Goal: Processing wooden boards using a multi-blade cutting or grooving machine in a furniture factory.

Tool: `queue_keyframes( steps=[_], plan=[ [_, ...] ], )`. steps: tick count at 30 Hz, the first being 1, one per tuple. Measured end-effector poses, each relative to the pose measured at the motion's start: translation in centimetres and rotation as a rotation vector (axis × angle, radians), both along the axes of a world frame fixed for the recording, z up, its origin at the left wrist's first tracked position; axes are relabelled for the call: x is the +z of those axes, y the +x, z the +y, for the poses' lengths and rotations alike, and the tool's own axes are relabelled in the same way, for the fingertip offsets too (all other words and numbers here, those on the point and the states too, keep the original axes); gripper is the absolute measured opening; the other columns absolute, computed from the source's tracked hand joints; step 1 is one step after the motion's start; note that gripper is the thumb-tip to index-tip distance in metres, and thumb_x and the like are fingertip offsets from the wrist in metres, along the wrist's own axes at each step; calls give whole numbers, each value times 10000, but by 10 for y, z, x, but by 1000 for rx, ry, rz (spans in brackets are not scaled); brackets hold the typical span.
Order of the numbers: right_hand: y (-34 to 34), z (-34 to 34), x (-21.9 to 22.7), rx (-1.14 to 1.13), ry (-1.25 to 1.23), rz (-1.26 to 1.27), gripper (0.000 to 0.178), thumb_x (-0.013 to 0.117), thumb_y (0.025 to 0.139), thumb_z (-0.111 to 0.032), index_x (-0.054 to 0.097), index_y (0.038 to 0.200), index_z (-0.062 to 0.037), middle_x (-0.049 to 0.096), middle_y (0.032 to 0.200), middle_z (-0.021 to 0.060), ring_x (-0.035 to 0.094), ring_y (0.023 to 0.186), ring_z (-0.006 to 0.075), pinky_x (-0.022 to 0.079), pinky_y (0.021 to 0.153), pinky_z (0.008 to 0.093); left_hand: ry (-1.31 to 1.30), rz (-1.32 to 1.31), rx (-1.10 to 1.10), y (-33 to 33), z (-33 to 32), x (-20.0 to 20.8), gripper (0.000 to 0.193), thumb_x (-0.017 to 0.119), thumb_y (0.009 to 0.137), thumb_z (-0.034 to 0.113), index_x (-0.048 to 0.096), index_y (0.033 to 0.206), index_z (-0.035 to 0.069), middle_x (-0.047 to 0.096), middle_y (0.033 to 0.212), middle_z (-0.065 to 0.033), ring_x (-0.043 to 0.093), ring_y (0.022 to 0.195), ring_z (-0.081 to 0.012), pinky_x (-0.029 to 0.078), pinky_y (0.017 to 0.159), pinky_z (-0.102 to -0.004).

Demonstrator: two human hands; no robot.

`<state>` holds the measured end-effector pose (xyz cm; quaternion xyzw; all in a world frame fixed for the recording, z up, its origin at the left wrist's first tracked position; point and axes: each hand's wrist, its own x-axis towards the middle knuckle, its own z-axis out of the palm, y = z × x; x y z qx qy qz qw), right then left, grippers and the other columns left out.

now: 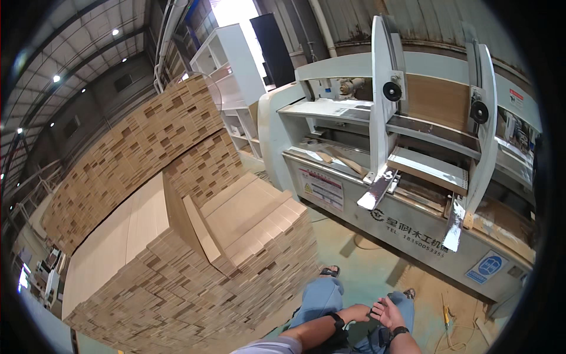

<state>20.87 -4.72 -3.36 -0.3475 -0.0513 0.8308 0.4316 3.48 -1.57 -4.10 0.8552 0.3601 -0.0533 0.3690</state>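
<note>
Both my hands meet low in the head view, in front of my blue trouser legs. My left hand (pixel 355 313) comes in from the left, a dark band on its wrist, and its fingers are mostly hidden beside the other hand. My right hand (pixel 389 314) is turned palm up with its fingers apart and slightly bent, holding nothing that I can see. A small dark spot shows between the two hands, too small to name. To the left stands a large stack of brown boards (pixel 259 259), out of reach of both hands. A single narrow board (pixel 203 233) lies on top of it.
A white woodworking machine (pixel 354 200) with two upright guards fills the right side; metal arms (pixel 377 190) jut from its front. More stacked boards (pixel 141 133) rise behind, beside white shelving (pixel 236 76). A yellow tool with a cord (pixel 446 315) lies on the floor.
</note>
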Motion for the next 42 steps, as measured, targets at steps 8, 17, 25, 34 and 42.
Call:
queue_keyframes(
  steps=[8,17,25,34,42],
  plan=[
    [-3,-2,-4,9,-12,-19,256,435,861,-335,475,949,-98,583,824,101,581,713,246,478,664,447,-22,-47,38,-7,-2,16,317,589,662,291,552,822,19,575,749,-177,555,732,-338,428,636,-417],
    [-2,-5,-6,-9,5,-30,277,437,860,-334,464,965,-80,572,841,103,581,732,250,474,690,442,-16,-82,28,-10,0,4,355,579,666,305,545,857,8,569,788,-187,547,755,-345,422,646,-413],
    [5,-3,-22,-31,6,-7,276,423,867,-325,461,981,-78,566,859,104,579,733,257,473,691,446,-22,-50,10,-6,3,0,333,592,659,273,557,836,-7,580,786,-197,555,766,-351,431,674,-405],
    [5,0,-25,-11,19,0,272,424,866,-316,455,990,-76,567,889,116,579,749,260,477,688,449,0,-43,17,-8,2,-17,326,590,649,296,561,787,2,580,741,-191,556,719,-349,429,637,-409],
    [6,-1,-24,-17,-6,-22,266,422,867,-314,467,977,-76,578,858,109,579,742,264,476,685,448,-29,-13,-15,-7,1,-3,349,575,678,321,543,842,15,571,781,-179,549,754,-346,423,650,-415]
  ],
)
